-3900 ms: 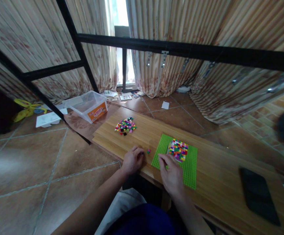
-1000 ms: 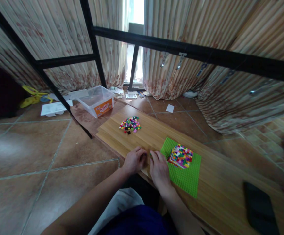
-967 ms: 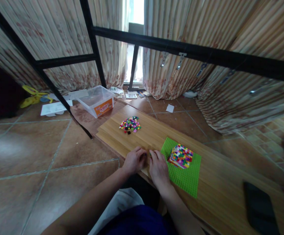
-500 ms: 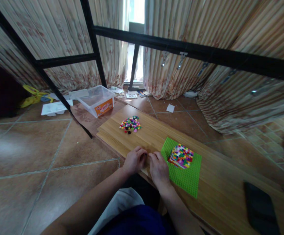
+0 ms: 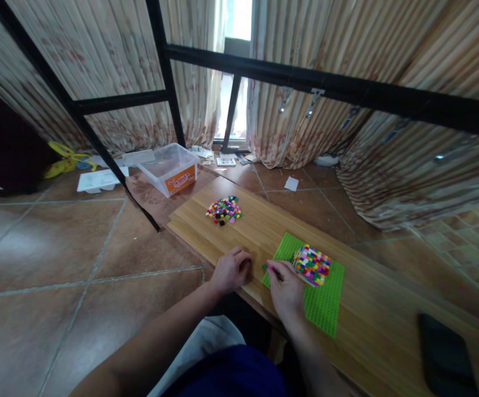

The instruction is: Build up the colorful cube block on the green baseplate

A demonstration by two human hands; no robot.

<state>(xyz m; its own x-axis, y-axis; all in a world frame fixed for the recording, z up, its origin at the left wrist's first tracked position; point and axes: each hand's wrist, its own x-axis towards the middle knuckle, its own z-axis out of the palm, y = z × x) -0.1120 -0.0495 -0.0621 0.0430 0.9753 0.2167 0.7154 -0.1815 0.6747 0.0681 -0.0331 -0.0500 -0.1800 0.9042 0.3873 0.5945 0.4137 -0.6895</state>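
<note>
My right hand point(image 5: 288, 290) is closed in a pinch at the left edge of the green baseplate point(image 5: 324, 309). A small pink toy brick point(image 5: 271, 267) shows at its fingertips. Just beyond them is a tiny dark green piece point(image 5: 264, 267); I cannot tell whether it is held too. On the plate stands a block built of many-coloured bricks point(image 5: 311, 264), partly behind my right hand. My left hand point(image 5: 230, 271) rests at the table's near edge, fingers curled together; whatever they hold is hidden. Farther off lies a pile of loose small bricks point(image 5: 225, 208).
The wooden table point(image 5: 371, 309) runs from upper left to lower right, with a dark flat object point(image 5: 446, 353) at its right end. A clear plastic box point(image 5: 168, 168) with an orange label stands beyond the left end. Black metal bars point(image 5: 289, 71) cross in front of the curtains.
My hands, close together before, are now apart. The right one has moved right to the baseplate with a pink brick showing in its fingers. The whole view has shifted slightly.
</note>
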